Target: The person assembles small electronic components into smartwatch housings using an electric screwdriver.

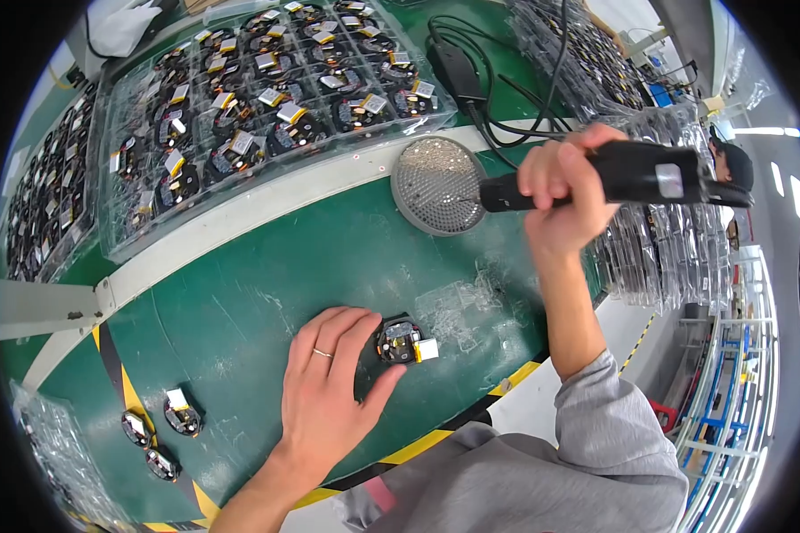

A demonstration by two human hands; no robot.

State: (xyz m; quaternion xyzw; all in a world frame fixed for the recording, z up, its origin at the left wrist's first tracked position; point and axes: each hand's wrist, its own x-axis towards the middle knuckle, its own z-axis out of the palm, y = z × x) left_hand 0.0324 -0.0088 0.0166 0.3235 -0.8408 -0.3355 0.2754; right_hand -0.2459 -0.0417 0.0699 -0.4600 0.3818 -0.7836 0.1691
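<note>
My left hand [331,373] rests on the green table with thumb and fingers curled around a small round electronic assembly [398,339]. The assembly has a black ring-shaped housing, a circuit board inside and a white-and-yellow battery sticking out at its right. Farther away, my right hand [567,188] is wrapped round a black electric screwdriver [636,171], held nearly level. Its thin bit points left over a round grey screw dish [422,197] with a dotted grid of holes. Whether a screw sits on the bit is too small to tell.
At the back left, a clear compartment tray [316,142] holds several similar assemblies. Three loose assemblies [183,412] lie at the near left by the striped tape. A black adapter [454,69] with looping cables is behind the dish. Stacked clear trays [671,258] stand right.
</note>
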